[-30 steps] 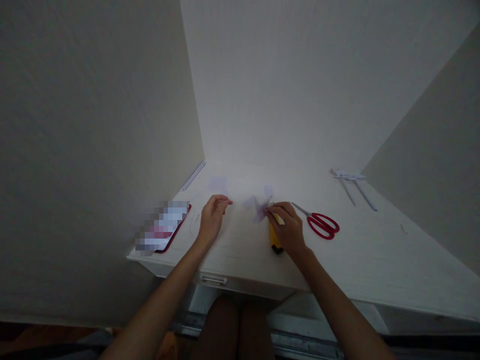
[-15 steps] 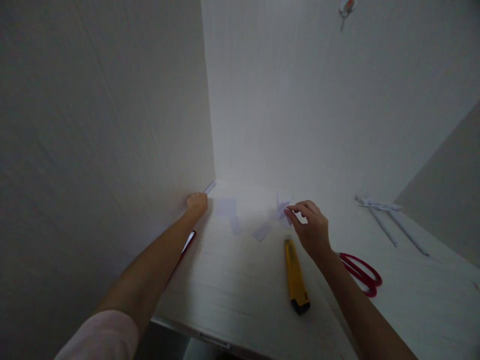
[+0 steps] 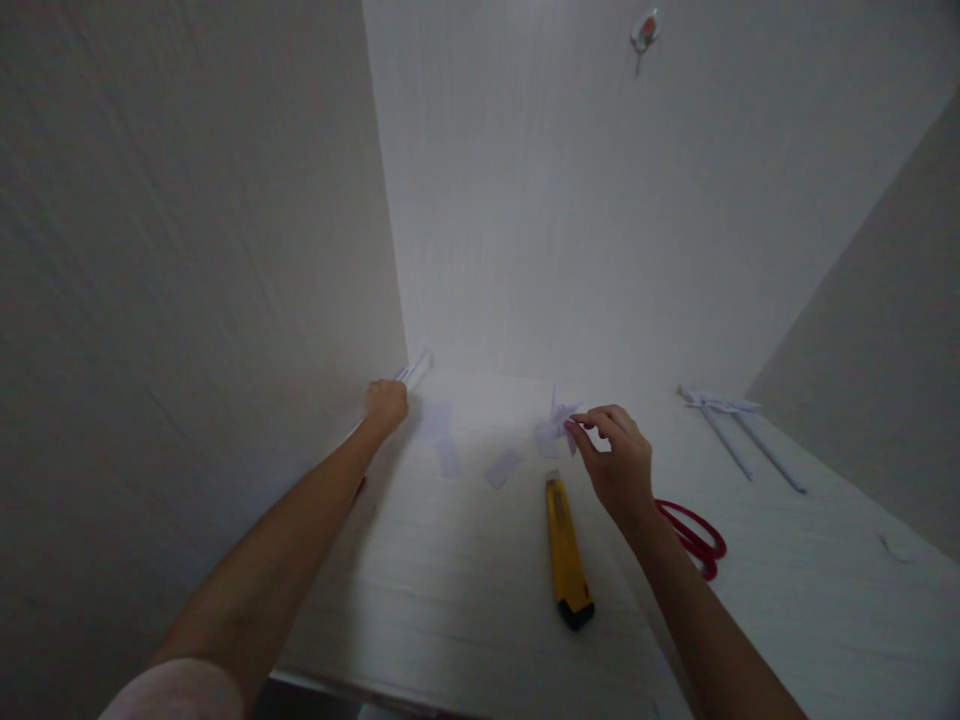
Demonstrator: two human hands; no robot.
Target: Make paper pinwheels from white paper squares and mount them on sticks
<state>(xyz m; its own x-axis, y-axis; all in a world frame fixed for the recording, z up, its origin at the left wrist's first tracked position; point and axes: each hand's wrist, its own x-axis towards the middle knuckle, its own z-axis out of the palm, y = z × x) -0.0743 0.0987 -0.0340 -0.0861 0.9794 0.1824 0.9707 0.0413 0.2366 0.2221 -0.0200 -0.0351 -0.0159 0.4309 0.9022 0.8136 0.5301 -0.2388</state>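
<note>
Two fingertips of right hand point(image 3: 619, 462) pinch folded paper point(image 3: 556, 428).

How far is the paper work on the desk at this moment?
Done, it seems: two finished paper pieces with long stems lie at the far right; the knife and scissors are set down. In hand: the right hand pinches a folded paper piece; the left hand reaches a paper stick by the wall. Left: the piece has no stem yet, and scraps lie loose.
</note>
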